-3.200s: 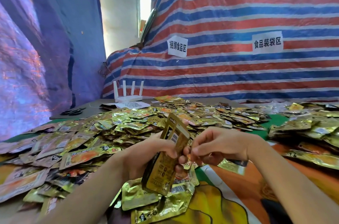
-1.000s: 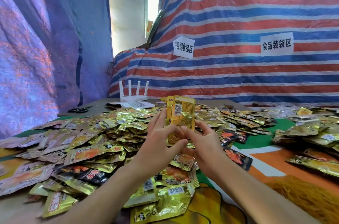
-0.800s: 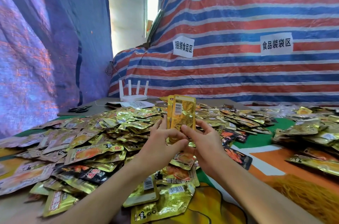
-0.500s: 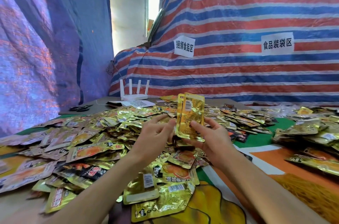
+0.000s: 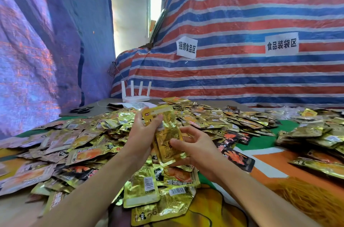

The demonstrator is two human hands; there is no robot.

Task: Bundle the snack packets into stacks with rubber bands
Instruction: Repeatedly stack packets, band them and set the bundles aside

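Observation:
A small stack of gold snack packets (image 5: 165, 133) stands tilted in the air above the table, between my two hands. My left hand (image 5: 142, 133) grips its upper left part, thumb over the front near the top. My right hand (image 5: 193, 145) holds its lower right edge, thumb on the front and fingers behind. No rubber band can be made out on the stack. A wide heap of loose gold packets (image 5: 89, 139) covers the table to the left and behind. More packets (image 5: 154, 195) lie just below my hands.
A white router (image 5: 135, 94) and black scissors (image 5: 81, 110) sit at the table's far left edge. Another pile of packets (image 5: 312, 137) lies at the right. Black packets (image 5: 236, 156) lie right of my hands. A striped tarp (image 5: 242, 78) rises behind the table.
The stack has dropped lower and tipped, its top leaning left. My left hand moved up to its top and my right hand slid down to its lower edge.

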